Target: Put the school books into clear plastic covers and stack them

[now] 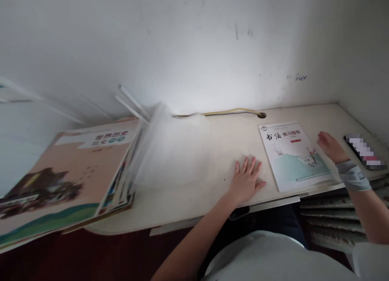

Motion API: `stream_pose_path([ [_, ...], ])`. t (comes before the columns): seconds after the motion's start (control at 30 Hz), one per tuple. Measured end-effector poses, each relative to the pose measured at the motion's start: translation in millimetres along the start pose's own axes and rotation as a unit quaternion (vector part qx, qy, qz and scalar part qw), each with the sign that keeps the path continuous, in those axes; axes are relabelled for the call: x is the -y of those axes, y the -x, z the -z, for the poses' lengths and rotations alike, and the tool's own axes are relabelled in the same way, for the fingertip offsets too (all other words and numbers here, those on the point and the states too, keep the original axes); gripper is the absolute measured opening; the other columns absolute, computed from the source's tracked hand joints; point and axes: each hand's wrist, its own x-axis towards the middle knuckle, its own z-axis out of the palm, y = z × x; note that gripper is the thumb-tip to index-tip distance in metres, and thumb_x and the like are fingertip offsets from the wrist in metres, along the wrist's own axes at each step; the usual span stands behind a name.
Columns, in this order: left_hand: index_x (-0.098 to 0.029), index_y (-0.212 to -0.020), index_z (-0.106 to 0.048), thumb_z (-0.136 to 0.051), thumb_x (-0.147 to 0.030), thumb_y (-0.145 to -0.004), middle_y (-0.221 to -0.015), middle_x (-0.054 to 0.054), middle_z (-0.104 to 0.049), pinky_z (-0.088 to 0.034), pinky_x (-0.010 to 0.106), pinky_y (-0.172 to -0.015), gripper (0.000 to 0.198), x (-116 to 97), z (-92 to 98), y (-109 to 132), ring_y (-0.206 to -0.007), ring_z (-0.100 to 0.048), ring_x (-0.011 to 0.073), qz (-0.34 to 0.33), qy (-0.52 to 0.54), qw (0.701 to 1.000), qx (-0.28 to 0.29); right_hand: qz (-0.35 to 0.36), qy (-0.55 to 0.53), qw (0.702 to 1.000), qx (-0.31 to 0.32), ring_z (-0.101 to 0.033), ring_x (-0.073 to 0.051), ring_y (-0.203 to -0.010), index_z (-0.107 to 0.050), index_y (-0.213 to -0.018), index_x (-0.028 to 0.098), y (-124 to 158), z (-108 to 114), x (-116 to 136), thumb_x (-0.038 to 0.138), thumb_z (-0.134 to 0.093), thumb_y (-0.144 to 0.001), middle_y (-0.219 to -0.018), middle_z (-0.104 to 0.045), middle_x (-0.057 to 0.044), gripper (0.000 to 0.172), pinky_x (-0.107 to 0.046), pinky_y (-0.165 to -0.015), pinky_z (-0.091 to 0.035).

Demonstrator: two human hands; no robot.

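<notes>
My left hand (246,179) lies flat on the pale desk (194,200), fingers spread, holding nothing. It rests a little left of a thin calligraphy booklet (288,159) with a white and green cover and printed Chinese characters. Just past the booklet's right edge is my right hand (332,147), with a grey band around the wrist. Its fingers look curled together and slightly blurred, and I see nothing in them. Clear plastic sheets (173,147), partly lost against the desk, lie between my left hand and a stack of books.
The book stack (75,167), topped by a pinkish history book, fills the left side. A yellow cable (231,110) runs along the wall into a desk hole (261,115). A phone (366,151) with a blurred screen lies at the right end. A pleated patterned cloth (331,216) hangs below.
</notes>
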Motion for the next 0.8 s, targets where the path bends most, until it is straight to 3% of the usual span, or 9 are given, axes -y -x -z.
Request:
stream_pose_path([
  [0.03,-0.019,-0.145,-0.026,-0.029,-0.060,-0.089,-0.153,0.013,-0.021,-0.015,0.061,-0.109,0.070,-1,1.6,0,-0.140,-0.015,0.0349,0.002,-0.004,1.000,0.003,0.031,0.046,0.998,-0.033,-0.038,-0.032,-0.130,-0.051,-0.126,0.020,2,-9,10,0.038,-0.050,-0.082,-0.133,-0.052,-0.013,0.048,-0.054,-0.105,-0.033],
  [0.1,-0.020,-0.145,-0.027,-0.031,-0.060,-0.089,-0.152,0.013,-0.022,-0.016,0.062,-0.108,0.069,-3,4.8,0,-0.140,-0.016,0.0349,0.009,-0.013,1.000,0.010,0.127,0.175,0.976,-0.038,-0.021,-0.031,-0.139,-0.042,-0.136,0.016,8,-36,35,0.044,-0.043,-0.087,-0.146,-0.035,-0.015,0.056,-0.055,-0.110,-0.021],
  [0.2,-0.021,-0.145,-0.028,-0.032,-0.059,-0.089,-0.153,0.012,-0.022,-0.015,0.065,-0.107,0.067,-4,7.2,2,-0.140,-0.017,0.0347,0.019,-0.023,0.999,0.011,0.236,0.317,0.914,0.088,-0.012,-0.030,-0.141,-0.034,-0.143,0.020,17,-90,71,0.053,-0.036,-0.090,-0.153,-0.020,-0.013,0.062,-0.058,-0.110,-0.014],
  [0.27,-0.023,-0.144,-0.028,-0.032,-0.059,-0.089,-0.152,0.011,-0.023,-0.014,0.067,-0.105,0.066,-3,7.5,4,-0.140,-0.017,0.0350,0.024,-0.029,0.999,0.009,0.246,0.369,0.884,0.150,-0.009,-0.033,-0.141,-0.032,-0.144,0.020,19,-120,86,0.057,-0.035,-0.089,-0.154,-0.014,-0.014,0.067,-0.062,-0.109,-0.013],
  [0.33,-0.024,-0.144,-0.029,-0.032,-0.058,-0.089,-0.152,0.010,-0.024,-0.013,0.069,-0.104,0.065,0,7.6,7,-0.140,-0.017,0.0354,0.029,-0.034,0.999,0.007,0.227,0.384,0.874,0.195,-0.010,-0.034,-0.141,-0.031,-0.145,0.019,16,-139,89,0.059,-0.033,-0.089,-0.154,-0.014,-0.015,0.069,-0.063,-0.107,-0.016],
  [0.43,-0.024,-0.144,-0.029,-0.032,-0.057,-0.090,-0.152,0.010,-0.024,-0.012,0.070,-0.104,0.064,5,7.6,11,-0.140,-0.017,0.0353,0.030,-0.042,0.999,0.008,0.206,0.370,0.881,0.210,-0.013,-0.034,-0.141,-0.030,-0.145,0.022,10,-148,83,0.057,-0.029,-0.090,-0.154,-0.017,-0.012,0.065,-0.062,-0.108,-0.017],
  [0.63,-0.023,-0.144,-0.028,-0.032,-0.058,-0.089,-0.153,0.009,-0.023,-0.012,0.071,-0.103,0.065,8,7.8,12,-0.140,-0.017,0.0351,0.029,-0.052,0.998,0.011,0.204,0.341,0.898,0.188,-0.013,-0.032,-0.141,-0.032,-0.145,0.026,10,-146,73,0.048,-0.027,-0.092,-0.154,-0.021,-0.004,0.058,-0.060,-0.111,-0.012],
  [0.8,-0.024,-0.144,-0.028,-0.031,-0.058,-0.089,-0.153,0.009,-0.021,-0.012,0.069,-0.104,0.065,6,8.6,11,-0.140,-0.016,0.0349,0.032,-0.048,0.998,0.018,0.212,0.315,0.906,0.185,-0.015,-0.034,-0.140,-0.035,-0.144,0.024,9,-146,72,0.048,-0.029,-0.091,-0.153,-0.022,-0.006,0.058,-0.059,-0.111,-0.011],
])
